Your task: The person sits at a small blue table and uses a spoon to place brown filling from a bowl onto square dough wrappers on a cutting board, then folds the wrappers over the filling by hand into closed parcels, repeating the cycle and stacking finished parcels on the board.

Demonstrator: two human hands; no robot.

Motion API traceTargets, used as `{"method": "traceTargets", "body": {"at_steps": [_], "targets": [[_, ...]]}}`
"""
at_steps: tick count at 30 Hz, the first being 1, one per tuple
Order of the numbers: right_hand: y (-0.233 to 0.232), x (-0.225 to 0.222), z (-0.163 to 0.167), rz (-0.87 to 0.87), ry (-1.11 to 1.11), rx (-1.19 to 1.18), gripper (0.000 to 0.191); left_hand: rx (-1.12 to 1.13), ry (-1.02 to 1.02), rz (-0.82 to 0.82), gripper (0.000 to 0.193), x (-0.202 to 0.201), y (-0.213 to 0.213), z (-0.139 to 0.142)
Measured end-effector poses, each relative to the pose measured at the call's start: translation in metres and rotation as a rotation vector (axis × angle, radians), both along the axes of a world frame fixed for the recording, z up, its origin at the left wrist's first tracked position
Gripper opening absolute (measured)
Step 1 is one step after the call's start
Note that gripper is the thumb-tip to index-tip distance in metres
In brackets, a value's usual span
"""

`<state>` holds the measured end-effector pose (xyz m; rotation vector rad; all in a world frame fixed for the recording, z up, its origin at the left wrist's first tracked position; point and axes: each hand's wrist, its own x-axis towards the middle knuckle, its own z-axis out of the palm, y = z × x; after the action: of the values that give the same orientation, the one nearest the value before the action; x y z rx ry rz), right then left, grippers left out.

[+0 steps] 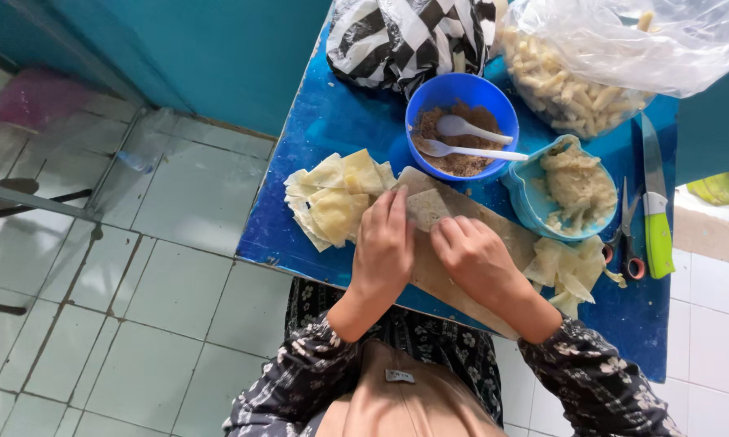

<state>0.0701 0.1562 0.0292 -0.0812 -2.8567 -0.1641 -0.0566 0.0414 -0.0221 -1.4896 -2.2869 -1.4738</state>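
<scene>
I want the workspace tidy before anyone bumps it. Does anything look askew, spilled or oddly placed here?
The wooden board under the left hand and right hand juts past the blue table's near edge. The scissors and green-handled knife lie loose beside the wrappers. Nothing looks spilled.

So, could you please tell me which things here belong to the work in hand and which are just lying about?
In use:
left hand
right hand
pastry sheet
wooden board
wrapper stack
blue bowl
mash tub

Lying about:
scissors
knife
striped bag
floor bottle
</scene>
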Motion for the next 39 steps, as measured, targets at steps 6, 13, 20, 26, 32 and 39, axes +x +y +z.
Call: {"method": "traceTargets", "body": {"at_steps": [6, 13, 20, 26, 32, 39], "targets": [[0.012, 0.006, -0.009, 0.072, 0.008, 0.045, 0.032, -0.261, 0.162, 0.133, 0.012, -0.013, 0.032, -0.008], [0.007, 0.010, -0.002, 0.008, 0.089, 0.007, 0.046, -0.101, 0.159, 0.099, 0.015, -0.005, 0.023, 0.008], [-0.010, -0.006, 0.016, -0.031, 0.246, -0.213, 0.025, 0.044, 0.022, 0.158, 0.026, -0.030, -0.035, 0.011], [0.008, -0.091, -0.003, 0.036, 0.151, -0.228, 0.021, -0.052, 0.153, 0.226, 0.029, -0.060, -0.044, 0.003], [0.038, -0.129, -0.011, -0.042, 0.148, -0.568, 0.011, -0.056, 0.178, 0.222, 0.033, -0.060, -0.042, 0.000], [0.033, -0.125, 0.001, -0.244, 0.441, -1.086, 0.014, -0.065, 0.194, 0.221, 0.034, -0.060, -0.041, -0.004]]}}
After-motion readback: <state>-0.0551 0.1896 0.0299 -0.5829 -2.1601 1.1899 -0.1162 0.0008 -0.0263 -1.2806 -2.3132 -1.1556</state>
